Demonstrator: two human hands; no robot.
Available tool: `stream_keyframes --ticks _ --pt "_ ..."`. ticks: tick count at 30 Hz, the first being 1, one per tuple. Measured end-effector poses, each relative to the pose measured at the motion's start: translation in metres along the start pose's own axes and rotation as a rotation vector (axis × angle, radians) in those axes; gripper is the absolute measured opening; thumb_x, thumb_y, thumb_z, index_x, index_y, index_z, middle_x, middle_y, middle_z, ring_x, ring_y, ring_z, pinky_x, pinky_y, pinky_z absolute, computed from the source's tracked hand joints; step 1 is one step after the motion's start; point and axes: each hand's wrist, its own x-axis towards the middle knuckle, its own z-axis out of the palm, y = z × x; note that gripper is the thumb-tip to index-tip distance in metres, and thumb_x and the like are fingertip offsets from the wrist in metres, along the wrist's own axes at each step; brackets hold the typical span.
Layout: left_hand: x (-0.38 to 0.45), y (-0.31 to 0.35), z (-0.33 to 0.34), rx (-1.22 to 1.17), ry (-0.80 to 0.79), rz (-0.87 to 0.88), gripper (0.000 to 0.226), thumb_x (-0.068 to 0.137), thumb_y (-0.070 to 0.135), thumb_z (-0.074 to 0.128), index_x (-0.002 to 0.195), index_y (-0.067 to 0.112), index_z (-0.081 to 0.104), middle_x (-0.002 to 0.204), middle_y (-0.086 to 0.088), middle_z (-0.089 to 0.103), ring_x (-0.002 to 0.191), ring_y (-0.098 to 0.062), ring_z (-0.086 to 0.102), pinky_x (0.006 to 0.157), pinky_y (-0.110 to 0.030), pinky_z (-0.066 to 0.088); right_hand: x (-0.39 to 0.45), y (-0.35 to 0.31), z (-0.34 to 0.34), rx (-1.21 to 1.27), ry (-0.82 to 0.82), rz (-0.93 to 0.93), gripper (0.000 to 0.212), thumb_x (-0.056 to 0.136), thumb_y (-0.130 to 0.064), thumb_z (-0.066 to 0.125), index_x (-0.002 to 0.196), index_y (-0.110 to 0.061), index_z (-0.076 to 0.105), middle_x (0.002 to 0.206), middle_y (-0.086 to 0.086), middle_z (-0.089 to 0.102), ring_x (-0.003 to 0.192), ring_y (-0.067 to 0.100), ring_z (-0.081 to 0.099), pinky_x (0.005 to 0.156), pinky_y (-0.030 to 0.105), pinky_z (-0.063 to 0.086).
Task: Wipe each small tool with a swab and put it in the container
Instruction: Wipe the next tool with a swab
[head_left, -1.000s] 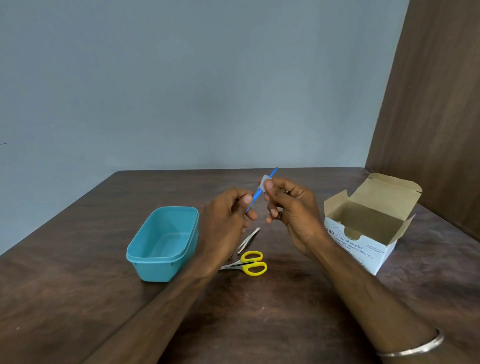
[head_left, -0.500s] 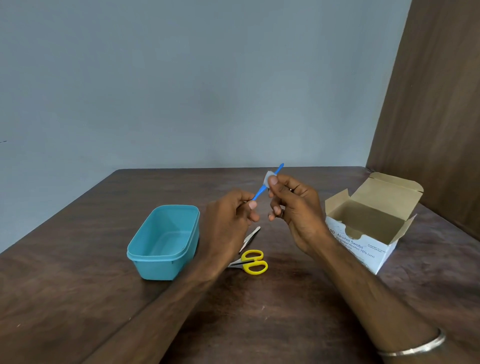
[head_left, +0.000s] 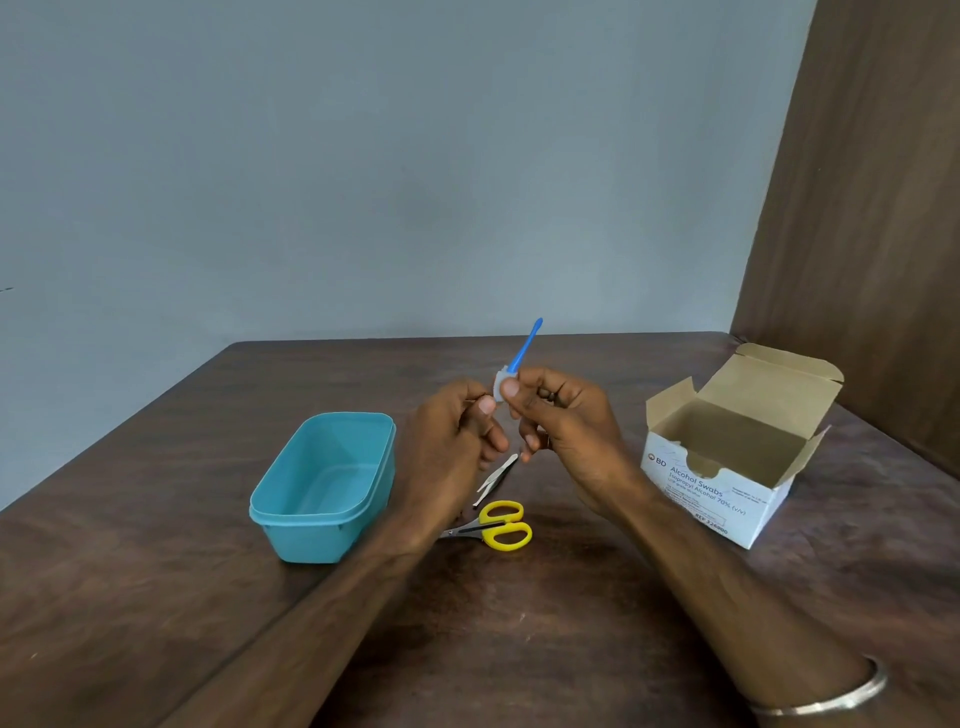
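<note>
Head view
Right hand (head_left: 563, 431): pinches a small white swab (head_left: 501, 387) around the blue stick tool (head_left: 525, 347).
Left hand (head_left: 452, 447): pinches the stick's low end.
Teal container (head_left: 322, 488): on the table (head_left: 156, 597), left of the hands.
Yellow scissors (head_left: 498, 526) and tweezers (head_left: 497, 479): lie under the hands.
Swab box (head_left: 727, 467): open, on the right.

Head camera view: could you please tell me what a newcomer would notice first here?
Most striking is the thin blue tool raised above the table's middle, its lower end in the left hand while the right hand pinches a white swab around it. To the left stands an empty teal container; to the right, an open alcohol swab box. Yellow-handled scissors and tweezers lie on the table below the hands.
</note>
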Motion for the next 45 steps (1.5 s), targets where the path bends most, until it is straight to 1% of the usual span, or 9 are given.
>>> stream_keyframes --ticks 6,11,17,22,27,36,39,42,45 --pt "0.002 0.006 -0.002 -0.117 -0.021 -0.05 0.022 0.101 0.019 0.052 0.122 0.025 0.053 0.066 -0.003 0.07 0.06 -0.014 0.067 0.06 -0.034 0.058 0.0 0.0 0.001 -0.025 -0.038 -0.005 0.014 0.094 -0.021 0.067 0.1 -0.011 0.076 0.067 0.007 0.054 0.049 0.015 0.041 0.049 0.03 0.048" --pt "0.004 0.005 -0.006 -0.038 0.115 0.028 0.029 0.099 0.044 0.047 0.092 0.027 0.069 0.083 -0.004 0.071 0.08 -0.021 0.069 0.074 -0.051 0.058 -0.002 -0.006 0.001 -0.073 -0.168 0.018 0.016 0.096 -0.018 0.065 0.084 -0.02 0.076 0.067 0.006 0.05 0.046 0.015 0.04 0.05 0.031 0.046" --pt "0.007 0.014 -0.011 -0.12 0.099 -0.01 0.015 0.094 0.029 0.062 0.085 0.026 0.074 0.086 0.005 0.076 0.085 -0.01 0.071 0.079 -0.031 0.055 -0.006 -0.004 0.005 -0.192 -0.323 0.046 0.016 0.094 -0.024 0.066 0.098 -0.012 0.075 0.059 0.008 0.048 0.044 0.012 0.039 0.051 0.03 0.047" --pt "0.008 0.014 -0.013 -0.186 0.189 0.004 0.018 0.095 0.028 0.06 0.083 0.025 0.073 0.081 0.006 0.075 0.079 -0.008 0.07 0.076 -0.031 0.055 -0.008 -0.006 0.004 -0.22 -0.313 0.047 0.013 0.096 -0.017 0.064 0.1 -0.007 0.072 0.051 -0.017 0.055 0.044 0.007 0.04 0.052 0.031 0.047" --pt "0.01 0.014 -0.015 -0.245 0.272 0.03 0.015 0.095 0.027 0.061 0.085 0.027 0.072 0.075 0.01 0.073 0.072 0.0 0.068 0.062 -0.02 0.055 -0.007 -0.004 0.004 -0.247 -0.295 0.033 0.01 0.093 -0.02 0.069 0.09 -0.013 0.076 0.053 -0.014 0.051 0.046 0.008 0.04 0.054 0.035 0.047" --pt "0.013 0.012 -0.018 -0.289 0.329 0.006 0.016 0.094 0.025 0.062 0.08 0.027 0.069 0.074 0.007 0.071 0.073 -0.005 0.068 0.058 -0.022 0.055 -0.005 -0.004 0.002 -0.228 -0.221 0.031 0.009 0.09 -0.018 0.072 0.083 -0.016 0.077 0.052 -0.011 0.053 0.045 0.007 0.041 0.051 0.031 0.046" --pt "0.015 0.012 -0.019 -0.363 0.361 -0.024 0.005 0.093 0.02 0.065 0.094 0.018 0.069 0.079 -0.002 0.071 0.076 -0.015 0.068 0.057 -0.024 0.056 -0.003 -0.005 0.001 -0.185 -0.166 0.03 0.012 0.089 -0.014 0.073 0.079 -0.018 0.078 0.056 -0.001 0.053 0.044 0.008 0.04 0.05 0.03 0.046" --pt "0.016 0.014 -0.021 -0.413 0.398 -0.035 0.029 0.089 0.016 0.07 0.115 0.02 0.06 0.081 -0.002 0.073 0.077 -0.017 0.072 0.057 -0.026 0.057 -0.001 -0.006 -0.001 -0.132 -0.111 0.015 0.015 0.089 -0.011 0.071 0.077 -0.018 0.079 0.057 0.002 0.051 0.043 0.01 0.038 0.049 0.03 0.046" --pt "0.015 0.015 -0.023 -0.384 0.409 -0.027 0.036 0.086 0.015 0.073 0.117 0.024 0.057 0.075 0.003 0.073 0.07 -0.012 0.071 0.058 -0.025 0.058 0.002 -0.009 -0.004 -0.032 -0.023 0.029 0.017 0.089 -0.008 0.07 0.075 -0.014 0.077 0.057 0.0 0.049 0.042 0.012 0.035 0.046 0.027 0.046"
